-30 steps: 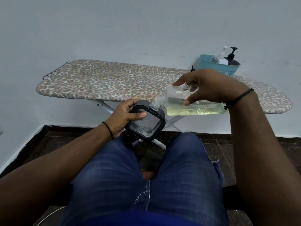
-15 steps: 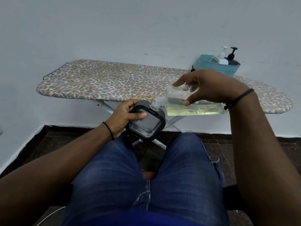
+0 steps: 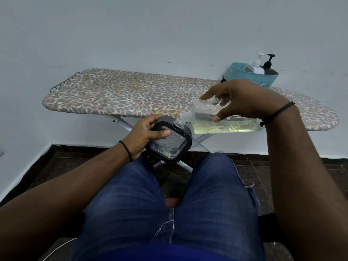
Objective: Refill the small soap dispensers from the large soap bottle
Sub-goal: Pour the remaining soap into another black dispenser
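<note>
Landmark: we take the ironing board (image 3: 131, 95).
Left hand (image 3: 145, 136): nearer than the board, our fingers clamped round the small soap dispenser (image 3: 169, 142), tilted.
Right hand (image 3: 243, 100): at the board's front edge, thumb and fingers clamped on the large soap bottle (image 3: 222, 121), lying sideways, its neck touching the dispenser's opening.
Basket (image 3: 250, 76): on the board's far right end, holding two pump bottles.

No text, label or number can be read anywhere.

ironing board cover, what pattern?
Leopard-style spots, grey-brown on cream with pink tinges, on the ironing board cover; head view.
</note>
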